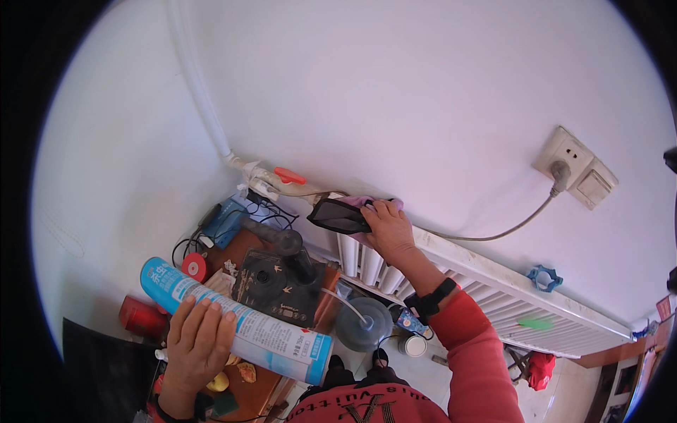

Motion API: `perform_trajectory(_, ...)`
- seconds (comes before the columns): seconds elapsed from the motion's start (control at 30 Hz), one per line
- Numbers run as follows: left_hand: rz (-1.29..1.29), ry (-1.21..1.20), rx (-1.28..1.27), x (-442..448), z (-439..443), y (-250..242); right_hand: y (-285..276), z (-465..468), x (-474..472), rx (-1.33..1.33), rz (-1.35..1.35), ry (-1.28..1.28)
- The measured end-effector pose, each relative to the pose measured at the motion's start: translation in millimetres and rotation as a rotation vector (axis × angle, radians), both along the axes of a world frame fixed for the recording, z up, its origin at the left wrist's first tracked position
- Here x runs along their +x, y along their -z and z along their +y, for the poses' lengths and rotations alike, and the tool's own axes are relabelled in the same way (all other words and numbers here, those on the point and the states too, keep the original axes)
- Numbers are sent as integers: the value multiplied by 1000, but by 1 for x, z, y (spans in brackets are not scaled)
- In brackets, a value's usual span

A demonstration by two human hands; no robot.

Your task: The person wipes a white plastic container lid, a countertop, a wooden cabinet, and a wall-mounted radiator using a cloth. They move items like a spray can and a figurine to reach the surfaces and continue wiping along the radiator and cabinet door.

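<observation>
My left hand (203, 336) is wrapped around a blue and white aerosol can (280, 343), which slants across the lower left and bears printed writing. At the wall, my right hand (391, 232) grips a pink cloth item (365, 202) by its right side. A black edge and dark grey inner face (338, 215) show on the cloth's left part; it may be a pouch. The cloth lies against the left end of a white radiator (492, 269), and my fingertips are partly hidden in it.
A red-handled valve (290, 175) sits on the pipe left of the cloth. A grey cord (497, 238) runs to a wall socket (563, 158). Below are a black appliance (277, 285) on a brown cabinet, a clear water bottle (365, 325) and a white-lidded tin (413, 346).
</observation>
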State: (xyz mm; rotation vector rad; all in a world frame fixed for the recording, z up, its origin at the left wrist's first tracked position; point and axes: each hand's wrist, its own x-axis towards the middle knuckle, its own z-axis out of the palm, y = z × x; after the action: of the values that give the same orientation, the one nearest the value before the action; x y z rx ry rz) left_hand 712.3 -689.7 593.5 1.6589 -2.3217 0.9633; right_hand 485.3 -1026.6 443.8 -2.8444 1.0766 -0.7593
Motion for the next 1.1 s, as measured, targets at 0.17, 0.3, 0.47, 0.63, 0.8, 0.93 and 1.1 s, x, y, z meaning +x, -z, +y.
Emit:
perform_trajectory(0.17,2,50,-4,13,-4,4,1,11,-56,30,12,56)
perform_trajectory(0.3,0,55,17,27,5,7,2,27,-101,-10,30,104)
perform_trajectory(0.47,-16,-2,14,39,24,7,8,30,-120,-127,116,141)
perform_trajectory(0.63,-3,-28,10,20,24,4,19,4,-45,-48,102,64)
perform_trajectory(0.8,-29,53,-27,-27,-2,-5,29,-7,-12,-138,2,-13)
perform_trajectory(0.93,7,106,-41,-61,-32,-13,31,1,-56,-181,19,-48)
perform_trajectory(1.1,12,165,-23,-99,-83,-19,27,15,-109,-183,36,-42)
